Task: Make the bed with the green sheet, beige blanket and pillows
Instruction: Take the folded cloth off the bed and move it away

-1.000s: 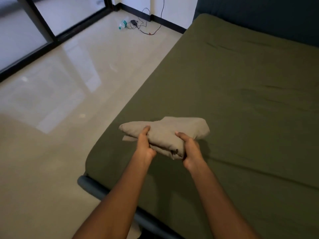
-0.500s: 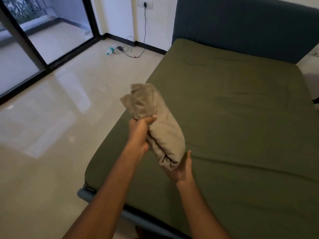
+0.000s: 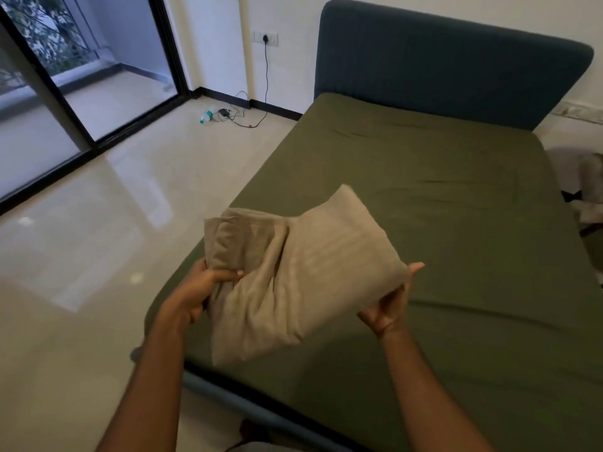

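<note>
The green sheet (image 3: 440, 203) lies spread flat over the mattress, with a few light wrinkles. I hold the folded beige blanket (image 3: 293, 275) in the air over the bed's near left corner. My left hand (image 3: 199, 288) grips its left edge, thumb on top of the fabric. My right hand (image 3: 391, 305) supports the right end from below, palm up, fingers hidden behind the cloth. No pillows lie on the bed.
A dark blue headboard (image 3: 450, 66) stands at the far end. The shiny tiled floor (image 3: 98, 256) stretches to the left toward a glass sliding door (image 3: 65, 93). A bottle (image 3: 206, 116) and a charger cable lie by the wall. Pale fabric (image 3: 590, 187) sits on the floor at right.
The blanket was lifted off the sheet, swung upright, and now lies wider and flatter between my hands. My right hand moved out to its right end. The view tilted up toward the headboard.
</note>
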